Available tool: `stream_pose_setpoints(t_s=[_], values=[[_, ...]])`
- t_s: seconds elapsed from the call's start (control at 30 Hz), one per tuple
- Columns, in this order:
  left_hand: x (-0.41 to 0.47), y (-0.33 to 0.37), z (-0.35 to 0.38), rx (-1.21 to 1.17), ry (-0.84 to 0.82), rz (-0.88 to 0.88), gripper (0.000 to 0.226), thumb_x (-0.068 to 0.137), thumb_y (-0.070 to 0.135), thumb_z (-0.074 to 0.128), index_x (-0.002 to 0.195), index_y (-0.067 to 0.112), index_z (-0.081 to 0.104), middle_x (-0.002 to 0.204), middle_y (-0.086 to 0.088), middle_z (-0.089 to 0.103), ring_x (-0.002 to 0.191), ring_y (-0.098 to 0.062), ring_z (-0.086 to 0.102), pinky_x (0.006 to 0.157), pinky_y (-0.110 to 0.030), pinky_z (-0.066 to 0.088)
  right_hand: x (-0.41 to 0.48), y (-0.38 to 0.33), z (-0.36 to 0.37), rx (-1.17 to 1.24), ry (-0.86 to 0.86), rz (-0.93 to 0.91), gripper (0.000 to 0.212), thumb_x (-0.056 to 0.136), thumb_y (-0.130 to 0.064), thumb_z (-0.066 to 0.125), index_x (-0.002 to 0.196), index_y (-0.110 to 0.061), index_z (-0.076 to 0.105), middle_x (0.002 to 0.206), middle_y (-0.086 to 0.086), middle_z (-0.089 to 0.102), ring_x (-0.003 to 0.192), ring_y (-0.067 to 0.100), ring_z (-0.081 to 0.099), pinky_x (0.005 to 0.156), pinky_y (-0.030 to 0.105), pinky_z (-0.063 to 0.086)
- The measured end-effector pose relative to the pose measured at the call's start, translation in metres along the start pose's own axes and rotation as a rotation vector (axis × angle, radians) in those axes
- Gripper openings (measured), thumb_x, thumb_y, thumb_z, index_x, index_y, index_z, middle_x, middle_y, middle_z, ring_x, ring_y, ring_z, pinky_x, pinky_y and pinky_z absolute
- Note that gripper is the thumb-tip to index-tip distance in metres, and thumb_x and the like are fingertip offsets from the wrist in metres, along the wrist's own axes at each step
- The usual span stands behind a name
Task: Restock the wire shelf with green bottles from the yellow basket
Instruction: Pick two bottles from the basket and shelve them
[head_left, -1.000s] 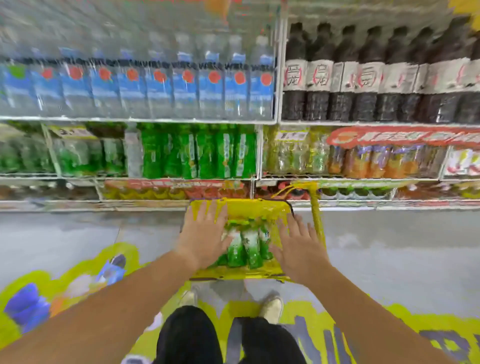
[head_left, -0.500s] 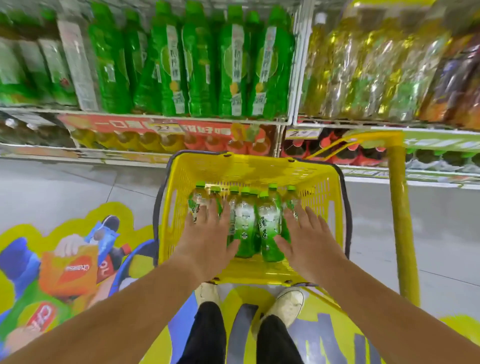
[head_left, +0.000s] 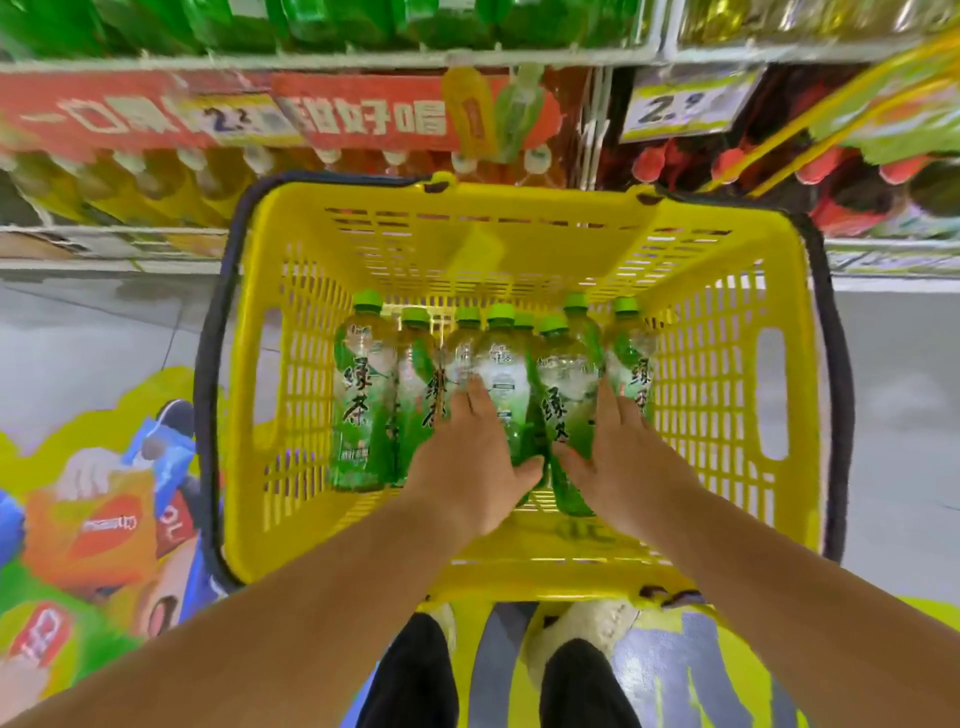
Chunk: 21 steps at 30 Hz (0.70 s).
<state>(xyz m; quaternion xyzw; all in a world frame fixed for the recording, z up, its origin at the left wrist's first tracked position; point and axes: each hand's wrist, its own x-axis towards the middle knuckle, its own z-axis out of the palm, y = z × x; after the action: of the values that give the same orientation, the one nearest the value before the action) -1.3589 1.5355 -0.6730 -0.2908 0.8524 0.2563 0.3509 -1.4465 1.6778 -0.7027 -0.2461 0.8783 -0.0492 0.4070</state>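
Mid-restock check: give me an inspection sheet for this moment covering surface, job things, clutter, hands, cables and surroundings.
Surface: grey floor with a colourful floor graphic.
Job's things: yellow basket in front of the shelving; green tea bottles packed inside, caps towards the shelves; wire shelf above, holding green bottles, blurred.
Clutter: nothing seen.
Hands: left hand and right hand are both inside the basket, fingers fairly straight, resting on bottles; none is lifted.
Cables: nothing seen.
Surroundings: red promo banner, price tag, lower rows of orange and red-capped bottles, the person's shoes.
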Motion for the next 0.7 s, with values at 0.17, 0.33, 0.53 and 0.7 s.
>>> stream_pose_setpoints(t_s=[0.17,0.33,0.53,0.7], values=[[0.012,0.005,0.01,-0.235,0.014,-0.092,0.121,0.085,0.054,0.072,0.158,0.007,-0.012,0.168,-0.012,0.004,0.146,-0.033,0.035,0.115,-0.045,0.039,0.009,-0.003,0.004,0.161,-0.051,0.059,0.106,0.09,-0.05,0.062,0.155,-0.013,-0.013,0.162,0.014,0.013,0.142,0.033,0.034,0.112,0.045,0.037],[0.025,0.004,0.011,-0.369,0.024,-0.149,0.102,0.082,0.044,0.08,0.151,0.004,0.016,0.149,-0.016,0.033,0.131,-0.033,0.051,0.107,-0.04,0.048,0.02,0.01,0.009,0.38,-0.038,0.131,0.085,0.08,-0.039,0.079,0.143,-0.018,0.027,0.128,0.003,0.06,0.112,0.024,0.062,0.092,0.039,0.053],[0.03,-0.006,0.006,-0.523,-0.017,-0.214,0.054,0.081,0.025,0.081,0.113,0.012,0.04,0.093,-0.006,0.051,0.07,-0.017,0.055,0.052,-0.026,0.043,0.021,0.015,-0.004,0.5,-0.068,0.198,0.04,0.077,-0.027,0.081,0.106,-0.024,0.053,0.087,-0.008,0.062,0.071,0.005,0.059,0.052,0.022,0.044],[0.014,-0.018,-0.01,-0.556,-0.05,-0.202,0.042,0.082,0.023,0.08,0.096,0.015,0.041,0.082,-0.001,0.042,0.061,-0.012,0.04,0.036,-0.016,0.032,0.001,0.013,-0.02,0.661,-0.025,0.262,0.023,0.077,-0.019,0.078,0.088,-0.024,0.059,0.081,0.003,0.069,0.069,0.014,0.063,0.054,0.026,0.047]])
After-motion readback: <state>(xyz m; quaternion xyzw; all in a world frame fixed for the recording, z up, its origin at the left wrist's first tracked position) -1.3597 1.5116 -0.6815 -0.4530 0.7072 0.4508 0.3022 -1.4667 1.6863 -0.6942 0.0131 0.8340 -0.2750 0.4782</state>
